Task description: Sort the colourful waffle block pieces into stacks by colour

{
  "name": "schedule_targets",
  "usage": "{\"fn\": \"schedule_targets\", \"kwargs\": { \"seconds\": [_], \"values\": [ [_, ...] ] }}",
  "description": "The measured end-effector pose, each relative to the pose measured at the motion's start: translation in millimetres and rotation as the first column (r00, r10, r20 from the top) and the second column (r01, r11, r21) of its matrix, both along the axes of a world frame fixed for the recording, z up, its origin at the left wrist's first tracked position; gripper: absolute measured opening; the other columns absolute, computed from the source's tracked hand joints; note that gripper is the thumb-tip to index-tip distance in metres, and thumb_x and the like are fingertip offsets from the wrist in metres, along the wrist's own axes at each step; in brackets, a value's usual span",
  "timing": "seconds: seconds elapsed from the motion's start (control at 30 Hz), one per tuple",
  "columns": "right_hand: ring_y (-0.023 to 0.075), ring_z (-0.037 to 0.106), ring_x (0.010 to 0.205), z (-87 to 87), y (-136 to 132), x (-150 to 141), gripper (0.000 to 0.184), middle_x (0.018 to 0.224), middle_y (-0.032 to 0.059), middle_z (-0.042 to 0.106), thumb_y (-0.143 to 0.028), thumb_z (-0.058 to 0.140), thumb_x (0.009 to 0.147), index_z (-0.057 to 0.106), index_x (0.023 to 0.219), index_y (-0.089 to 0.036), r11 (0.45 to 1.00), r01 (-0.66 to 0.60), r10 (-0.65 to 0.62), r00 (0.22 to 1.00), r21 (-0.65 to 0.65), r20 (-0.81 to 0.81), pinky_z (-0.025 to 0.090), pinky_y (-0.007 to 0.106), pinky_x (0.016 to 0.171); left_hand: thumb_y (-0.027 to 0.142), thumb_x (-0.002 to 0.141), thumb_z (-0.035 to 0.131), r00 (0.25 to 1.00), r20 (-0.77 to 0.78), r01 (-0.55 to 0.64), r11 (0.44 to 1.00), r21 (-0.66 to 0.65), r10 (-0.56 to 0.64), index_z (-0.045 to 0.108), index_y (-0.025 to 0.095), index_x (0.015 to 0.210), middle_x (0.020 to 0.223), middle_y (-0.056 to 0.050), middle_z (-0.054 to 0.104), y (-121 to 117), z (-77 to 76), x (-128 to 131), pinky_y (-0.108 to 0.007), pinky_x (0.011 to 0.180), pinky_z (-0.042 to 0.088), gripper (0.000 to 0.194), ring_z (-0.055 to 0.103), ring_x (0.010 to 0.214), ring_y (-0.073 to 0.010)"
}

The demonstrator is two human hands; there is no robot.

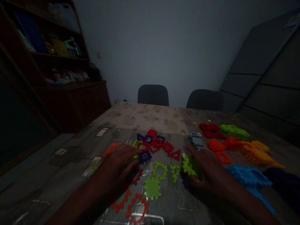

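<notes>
Dark, dim light covers the table. My left hand (119,161) curves over the left of the pieces, thumb and index finger closed at the edge of a purple toothed interlocking tile (144,156); a bit of green shows between these fingers. My right hand (206,164) has its thumb and fingers around a lime-green toothed interlocking tile (188,166), partly covered by the hand. Between the hands lie a green square tile (152,188), a green open-frame tile (160,171) and a green triangular tile (175,172). Behind them red tiles (158,144) cluster with purple ones.
Orange tiles (138,207) lie near the front edge. To the right are piles of red (208,129), green (235,131), orange (217,145), yellow (256,153) and blue tiles (249,175), plus grey ones (197,140). Two chairs (153,94) stand beyond the patterned table (150,118).
</notes>
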State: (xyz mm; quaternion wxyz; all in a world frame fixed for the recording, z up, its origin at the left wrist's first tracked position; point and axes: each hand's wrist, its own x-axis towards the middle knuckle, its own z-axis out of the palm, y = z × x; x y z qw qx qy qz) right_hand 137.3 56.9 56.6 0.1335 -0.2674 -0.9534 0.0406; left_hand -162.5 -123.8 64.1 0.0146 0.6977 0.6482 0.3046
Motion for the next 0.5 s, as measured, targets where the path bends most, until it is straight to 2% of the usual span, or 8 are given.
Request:
{"fn": "schedule_targets", "kwargs": {
  "seconds": [0.1, 0.2, 0.3, 0.37, 0.5],
  "values": [
    [0.0316, 0.060, 0.110, -9.7, -32.0, 7.2, 0.083, 0.122, 0.0121, 0.067, -0.017, 0.063, 0.072, 0.038, 0.150, -0.022, 0.977, -0.211, 0.208, 0.976, -0.040, -0.066, 0.046, 0.046, 0.098, 0.025, 0.100, 0.049, 0.998, 0.047, 0.056, 0.993, -0.103, -0.052, 0.066, 0.026, 0.115, 0.114, -0.006, 0.071, -2.1, -3.5, 24.9, -0.042, 0.093, 0.050, 0.023, 0.064, 0.104, -0.0255],
    [0.0255, 0.064, 0.095, -37.0, -53.9, 3.9, 0.074, 0.107, 0.0062, 0.070, -0.009, 0.064, 0.071, 0.044, 0.141, -0.022, 0.943, -0.332, 0.331, 0.942, -0.013, -0.054, 0.046, 0.040, 0.094, 0.024, 0.091, 0.065, 0.989, 0.047, 0.148, 0.965, -0.218, -0.141, 0.065, 0.023, 0.108, 0.107, -0.006, 0.070, -3.2, -15.3, 52.4, -0.043, 0.090, 0.048, 0.017, 0.062, 0.100, -0.0270],
    [0.0238, 0.064, 0.089, -67.1, -57.8, -0.7, 0.064, 0.102, 0.0041, 0.071, -0.005, 0.062, 0.075, 0.047, 0.135, -0.022, 0.935, -0.336, 0.343, 0.938, 0.114, -0.053, 0.044, 0.040, 0.092, 0.025, 0.080, 0.081, 0.979, 0.052, 0.206, 0.937, -0.283, -0.199, 0.061, 0.023, 0.118, 0.117, -0.007, 0.068, -1.4, -32.9, 66.3, -0.044, 0.090, 0.047, 0.043, 0.060, 0.104, -0.0291],
    [0.0240, 0.064, 0.090, -80.8, -54.4, -0.7, 0.063, 0.100, 0.0035, 0.070, -0.003, 0.060, 0.077, 0.047, 0.136, -0.021, 0.931, -0.329, 0.340, 0.940, 0.161, -0.043, 0.041, 0.042, 0.094, 0.027, 0.078, 0.084, 0.976, 0.040, 0.215, 0.933, -0.287, -0.212, 0.057, 0.024, 0.125, 0.124, -0.007, 0.066, 0.4, -43.3, 67.3, -0.045, 0.092, 0.046, 0.055, 0.059, 0.108, -0.0301],
    [0.0220, 0.066, 0.092, -91.8, -47.0, 4.5, 0.067, 0.101, 0.0011, 0.071, -0.002, 0.056, 0.077, 0.043, 0.140, -0.024, 0.926, -0.343, 0.355, 0.934, 0.157, -0.049, 0.040, 0.040, 0.095, 0.020, 0.078, 0.080, 0.973, 0.024, 0.225, 0.923, -0.313, -0.229, 0.058, 0.026, 0.123, 0.119, -0.006, 0.067, 1.6, -49.1, 64.5, -0.044, 0.089, 0.047, 0.050, 0.060, 0.105, -0.0291]
  ]
}}
